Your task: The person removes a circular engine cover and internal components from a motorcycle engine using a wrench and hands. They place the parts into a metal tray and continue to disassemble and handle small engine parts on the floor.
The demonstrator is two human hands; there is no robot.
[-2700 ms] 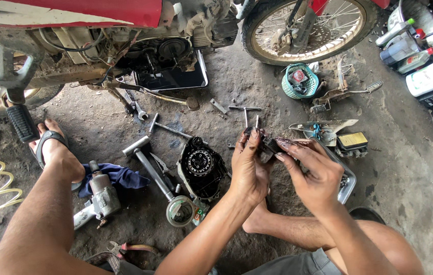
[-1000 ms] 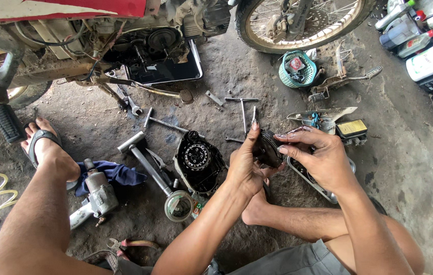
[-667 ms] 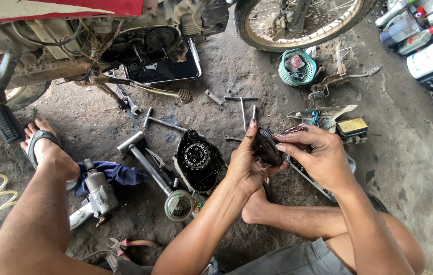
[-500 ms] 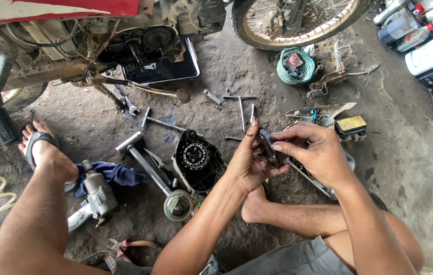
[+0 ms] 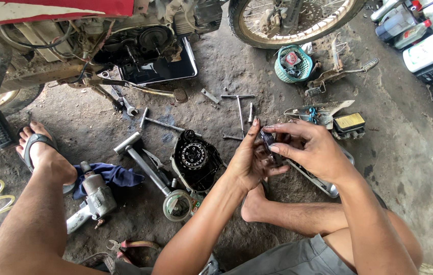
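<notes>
A small dark round part [image 5: 267,141] is held above the ground between both hands: the left hand [image 5: 249,162] cups it from below, and the right hand [image 5: 314,150] pinches it with the fingertips. The engine cover [image 5: 195,162] is already taken off and lies beside scattered tools. The motorcycle engine [image 5: 147,46] is open; reassembly seems not yet begun.

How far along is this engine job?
Done: the engine side is open and the clutch cover lies on the ground among tools. In hand: both hands, left hand and right hand, hold a small dark ring part. Left: refitting; nothing is back on.
</notes>
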